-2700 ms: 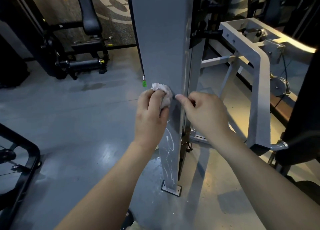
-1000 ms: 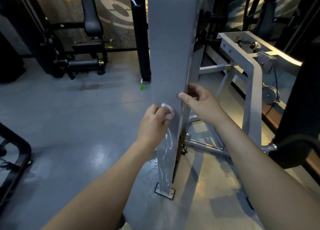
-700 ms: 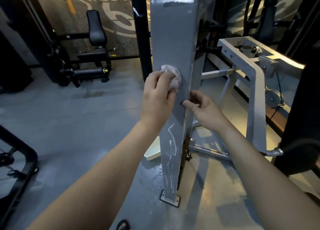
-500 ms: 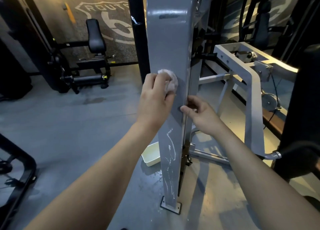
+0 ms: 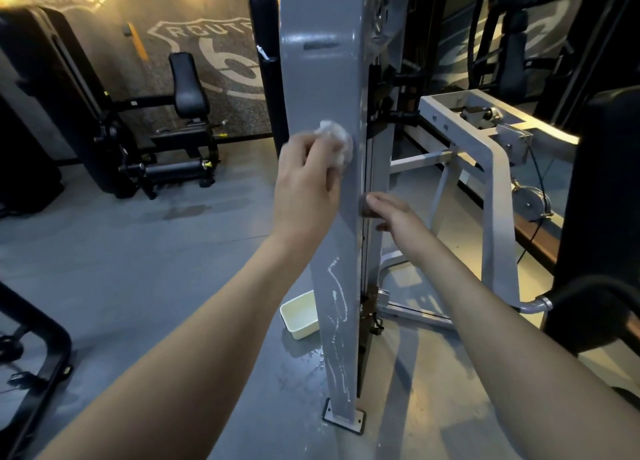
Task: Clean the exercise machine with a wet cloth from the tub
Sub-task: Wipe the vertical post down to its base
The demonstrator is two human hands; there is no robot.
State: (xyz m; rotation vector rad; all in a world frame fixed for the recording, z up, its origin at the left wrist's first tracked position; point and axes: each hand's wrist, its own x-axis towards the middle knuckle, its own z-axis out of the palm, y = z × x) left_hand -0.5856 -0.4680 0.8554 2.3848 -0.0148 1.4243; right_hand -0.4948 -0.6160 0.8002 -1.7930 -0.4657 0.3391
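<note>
A tall grey upright (image 5: 325,89) of the exercise machine stands in the middle of the head view, with wet streaks running down its lower part. My left hand (image 5: 308,186) grips a bunched white cloth (image 5: 334,141) and presses it against the upright's front face at mid height. Lower and to the right, my right hand (image 5: 394,217) rests on the upright's right edge, fingers wrapped toward its far side. On the floor behind the post's base sits a small cream tub (image 5: 299,316), partly hidden by the post.
Water drops lie on the grey floor near the base plate (image 5: 343,419). A light grey frame (image 5: 491,168) stands to the right, a black bench machine (image 5: 173,141) at the back left, and a black frame (image 5: 34,355) at the near left.
My left hand swept the cloth down the upright, then back up to mid height. My right hand slid lower along the right edge. The view tilted up, and the tub came into sight.
</note>
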